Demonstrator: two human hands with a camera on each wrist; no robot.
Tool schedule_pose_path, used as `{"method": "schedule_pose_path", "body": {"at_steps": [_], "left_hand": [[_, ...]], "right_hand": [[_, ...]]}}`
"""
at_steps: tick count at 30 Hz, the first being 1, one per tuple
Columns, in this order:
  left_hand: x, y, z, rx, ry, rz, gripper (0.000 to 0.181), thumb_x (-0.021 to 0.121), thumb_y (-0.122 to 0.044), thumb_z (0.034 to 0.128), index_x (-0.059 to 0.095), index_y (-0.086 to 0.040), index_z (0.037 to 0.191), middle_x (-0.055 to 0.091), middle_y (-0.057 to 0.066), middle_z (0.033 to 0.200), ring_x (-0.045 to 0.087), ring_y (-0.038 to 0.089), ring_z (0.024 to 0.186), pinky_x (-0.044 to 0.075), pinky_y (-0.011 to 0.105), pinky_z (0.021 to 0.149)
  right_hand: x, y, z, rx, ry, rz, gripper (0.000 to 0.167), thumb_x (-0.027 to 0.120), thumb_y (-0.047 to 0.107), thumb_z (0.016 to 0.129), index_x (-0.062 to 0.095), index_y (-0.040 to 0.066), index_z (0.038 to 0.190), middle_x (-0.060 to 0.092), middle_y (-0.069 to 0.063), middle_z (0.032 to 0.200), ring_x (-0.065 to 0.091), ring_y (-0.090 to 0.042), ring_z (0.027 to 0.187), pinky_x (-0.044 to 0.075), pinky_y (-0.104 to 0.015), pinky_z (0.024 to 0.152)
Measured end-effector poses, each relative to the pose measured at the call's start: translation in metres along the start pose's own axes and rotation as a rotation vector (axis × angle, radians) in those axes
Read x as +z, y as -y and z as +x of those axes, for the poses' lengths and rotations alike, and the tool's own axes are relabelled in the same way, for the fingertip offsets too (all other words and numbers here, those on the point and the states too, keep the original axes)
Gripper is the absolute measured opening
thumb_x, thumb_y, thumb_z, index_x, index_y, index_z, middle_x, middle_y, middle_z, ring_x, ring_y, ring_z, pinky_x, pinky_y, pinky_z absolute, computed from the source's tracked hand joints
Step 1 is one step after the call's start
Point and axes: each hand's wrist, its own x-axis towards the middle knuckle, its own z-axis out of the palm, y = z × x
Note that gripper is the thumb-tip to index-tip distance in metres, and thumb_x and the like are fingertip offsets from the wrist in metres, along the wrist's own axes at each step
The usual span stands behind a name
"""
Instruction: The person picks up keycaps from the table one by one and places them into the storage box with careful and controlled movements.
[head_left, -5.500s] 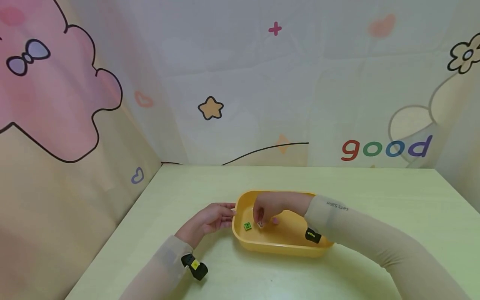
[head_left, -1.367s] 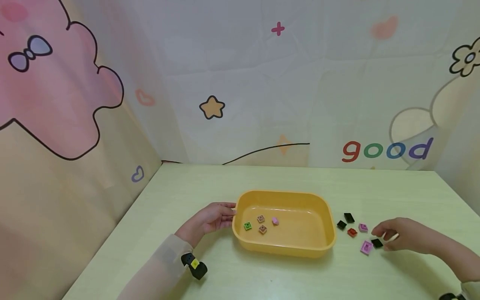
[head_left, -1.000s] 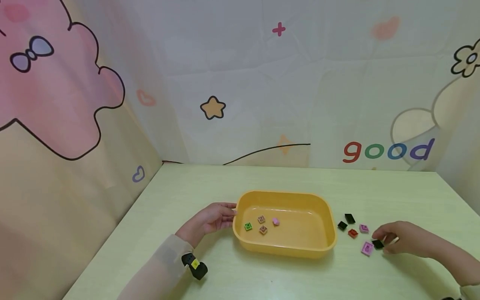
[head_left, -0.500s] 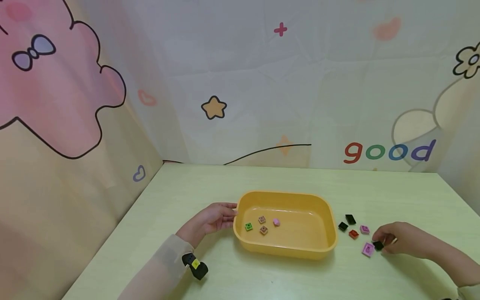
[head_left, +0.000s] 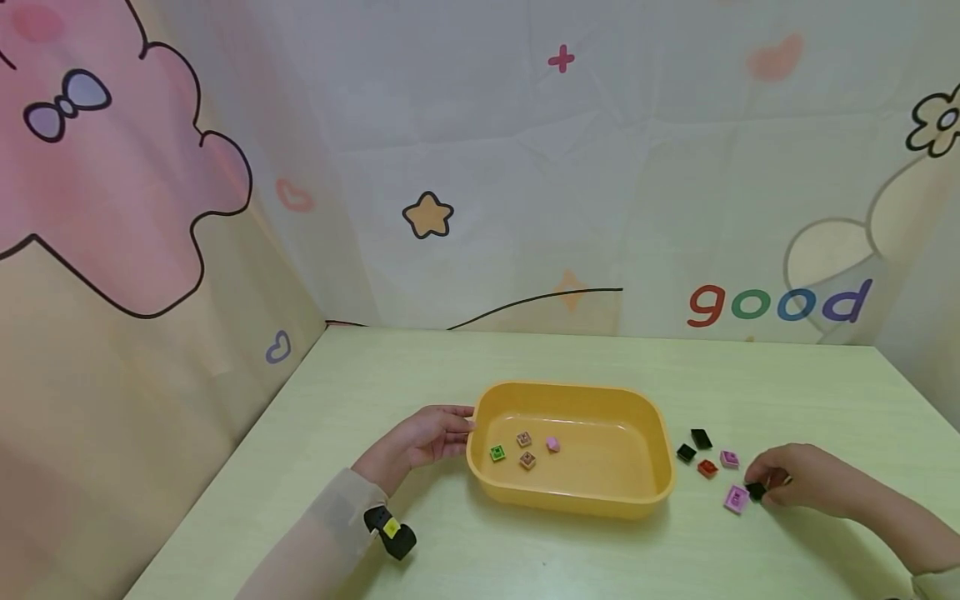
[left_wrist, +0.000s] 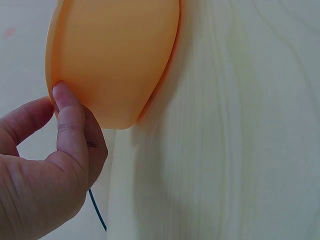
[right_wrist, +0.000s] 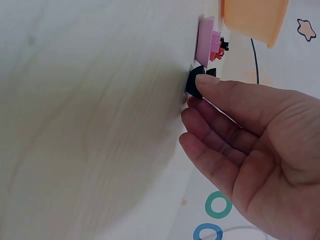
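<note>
A pale table (head_left: 405,358) bears a yellow tub (head_left: 570,500). At the tub's left end, the left hand (head_left: 427,435) holds the rim, fingers on both sides of the wall. Well right of the tub, the right hand (head_left: 802,479) hangs low, its thumb and a fingertip pinching a black piece (right_wrist: 194,83) down at the tabletop, other fingers loosely bent. Between that hand and the tub lie 2 pink pieces (head_left: 737,500), 2 black ones and 1 red piece (head_left: 707,469); 4 pieces lie inside the tub.
</note>
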Motion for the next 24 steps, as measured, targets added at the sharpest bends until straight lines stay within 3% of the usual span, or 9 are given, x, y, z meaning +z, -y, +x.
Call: {"method": "schedule_pose_path", "body": {"at_steps": [24], "left_hand": [[0.0008,-0.0007,-0.0006,-0.001,0.000,0.007,0.045,0.055,-0.002,0.1008,0.049,0.007,0.144,0.070,-0.001,0.089,0.067,0.006,0.074,0.061,0.016,0.067]], "right_hand": [[-0.0010,0.0017,0.0003,0.011,-0.003,-0.022,0.015,0.075,0.000,0.085,0.073,-0.001,0.100,0.073,-0.001,0.095,0.048,0.010,0.078,0.052,-0.018,0.068]]}}
